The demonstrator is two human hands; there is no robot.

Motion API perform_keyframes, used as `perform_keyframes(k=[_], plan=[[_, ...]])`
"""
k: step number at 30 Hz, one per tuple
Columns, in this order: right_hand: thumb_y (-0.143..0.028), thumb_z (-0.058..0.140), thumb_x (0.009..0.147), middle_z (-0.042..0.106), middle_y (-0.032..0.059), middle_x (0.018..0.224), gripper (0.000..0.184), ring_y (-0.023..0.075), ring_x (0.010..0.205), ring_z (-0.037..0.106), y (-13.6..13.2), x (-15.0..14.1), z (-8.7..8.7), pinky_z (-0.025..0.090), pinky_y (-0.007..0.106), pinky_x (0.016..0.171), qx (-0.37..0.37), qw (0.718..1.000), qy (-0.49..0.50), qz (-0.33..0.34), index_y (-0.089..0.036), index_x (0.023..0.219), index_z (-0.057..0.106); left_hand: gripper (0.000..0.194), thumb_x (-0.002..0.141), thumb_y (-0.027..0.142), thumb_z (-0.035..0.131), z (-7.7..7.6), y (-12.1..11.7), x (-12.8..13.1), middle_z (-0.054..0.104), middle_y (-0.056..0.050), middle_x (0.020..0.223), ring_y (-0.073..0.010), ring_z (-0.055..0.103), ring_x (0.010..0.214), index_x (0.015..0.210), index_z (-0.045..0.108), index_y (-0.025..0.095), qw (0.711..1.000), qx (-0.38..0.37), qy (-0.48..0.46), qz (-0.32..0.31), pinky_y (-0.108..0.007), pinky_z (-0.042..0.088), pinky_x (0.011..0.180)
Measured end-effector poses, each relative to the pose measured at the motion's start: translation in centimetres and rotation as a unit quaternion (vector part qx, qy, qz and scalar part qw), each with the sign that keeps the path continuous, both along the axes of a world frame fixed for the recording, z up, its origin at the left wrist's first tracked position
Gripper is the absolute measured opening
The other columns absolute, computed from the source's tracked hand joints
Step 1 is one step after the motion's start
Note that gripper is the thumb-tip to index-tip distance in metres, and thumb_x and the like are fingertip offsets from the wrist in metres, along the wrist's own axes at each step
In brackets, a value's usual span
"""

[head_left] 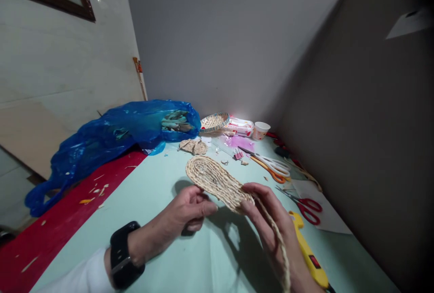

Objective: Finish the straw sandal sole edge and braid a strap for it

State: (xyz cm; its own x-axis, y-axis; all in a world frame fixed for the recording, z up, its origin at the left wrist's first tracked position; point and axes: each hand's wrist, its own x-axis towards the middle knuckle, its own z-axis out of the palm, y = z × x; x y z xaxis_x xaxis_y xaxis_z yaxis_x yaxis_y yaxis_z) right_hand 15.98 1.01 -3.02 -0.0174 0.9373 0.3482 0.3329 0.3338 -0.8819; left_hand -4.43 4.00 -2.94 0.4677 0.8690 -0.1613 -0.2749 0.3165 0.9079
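Note:
Both hands hold a flat oval mat (214, 178) coiled from pale braided straw, lifted a little above the pale green table (159, 180). My left hand (188, 209), with a black watch on its wrist, grips the mat's near left edge, fingers curled. My right hand (271, 220) pinches the mat's near end where the loose braid (280, 243) leaves it. That braid trails down over my right palm toward the bottom of the view.
A yellow glue gun (310, 254) lies by my right wrist, red-handled scissors (307, 205) and orange-and-white scissors (273, 166) beyond it. Farther back are a small woven piece (194, 146), a woven basket (214, 122), a paper cup (261, 130) and a blue plastic bag (115, 134). Walls close in behind and right.

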Motion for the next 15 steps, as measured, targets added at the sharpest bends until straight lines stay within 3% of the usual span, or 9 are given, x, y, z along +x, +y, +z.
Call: perform_keyframes(k=[2, 5, 9, 11, 15], plan=[[-0.033, 0.059, 0.093, 0.060, 0.0069, 0.114, 0.027, 0.0187, 0.100, 0.063, -0.2, 0.0, -0.4, 0.055, 0.022, 0.080, 0.066, 0.994, -0.079, 0.043, -0.025, 0.117, 0.052, 0.019, 0.080, 0.028, 0.075, 0.2, 0.1, -0.3, 0.056, 0.002, 0.073, -0.0046, 0.042, 0.053, 0.090, 0.065, 0.015, 0.999, -0.008, -0.036, 0.020, -0.019, 0.032, 0.048], [-0.020, 0.057, 0.091, 0.050, 0.0110, 0.136, 0.050, 0.0239, 0.124, 0.053, -0.5, -0.1, -0.5, 0.052, 0.029, 0.097, 0.136, 0.959, -0.205, 0.139, -0.027, 0.138, 0.041, 0.015, 0.085, 0.028, 0.068, 0.4, 0.6, -0.8, 0.064, -0.004, 0.082, -0.0109, 0.054, 0.065, 0.092, 0.068, 0.015, 0.997, -0.006, -0.068, 0.044, -0.023, 0.042, 0.058], [-0.004, 0.040, 0.087, 0.055, 0.0097, 0.132, 0.064, 0.0219, 0.120, 0.057, -0.8, -0.1, 0.1, 0.051, 0.031, 0.099, 0.152, 0.924, -0.271, 0.224, -0.031, 0.145, 0.034, 0.019, 0.085, 0.023, 0.066, 0.5, 1.2, -1.4, 0.072, -0.010, 0.095, -0.0185, 0.064, 0.081, 0.100, 0.072, 0.014, 0.993, -0.004, -0.091, 0.071, -0.029, 0.047, 0.075], [-0.003, 0.038, 0.087, 0.059, 0.0085, 0.128, 0.064, 0.0208, 0.115, 0.060, -0.8, -0.1, 0.2, 0.053, 0.031, 0.097, 0.152, 0.927, -0.261, 0.220, -0.031, 0.144, 0.034, 0.021, 0.085, 0.021, 0.066, 0.5, 1.2, -1.5, 0.073, -0.011, 0.099, -0.0216, 0.065, 0.088, 0.104, 0.073, 0.013, 0.994, -0.011, -0.083, 0.073, -0.031, 0.047, 0.081], [-0.010, 0.041, 0.095, 0.065, 0.0047, 0.118, 0.047, 0.0147, 0.105, 0.065, -0.4, 0.2, -0.3, 0.055, 0.025, 0.090, 0.107, 0.961, -0.215, 0.137, -0.029, 0.138, 0.037, 0.026, 0.087, 0.022, 0.064, 0.3, 1.2, -1.5, 0.073, -0.011, 0.106, -0.0224, 0.066, 0.092, 0.111, 0.072, 0.016, 0.997, -0.009, -0.052, 0.050, -0.033, 0.047, 0.084]])
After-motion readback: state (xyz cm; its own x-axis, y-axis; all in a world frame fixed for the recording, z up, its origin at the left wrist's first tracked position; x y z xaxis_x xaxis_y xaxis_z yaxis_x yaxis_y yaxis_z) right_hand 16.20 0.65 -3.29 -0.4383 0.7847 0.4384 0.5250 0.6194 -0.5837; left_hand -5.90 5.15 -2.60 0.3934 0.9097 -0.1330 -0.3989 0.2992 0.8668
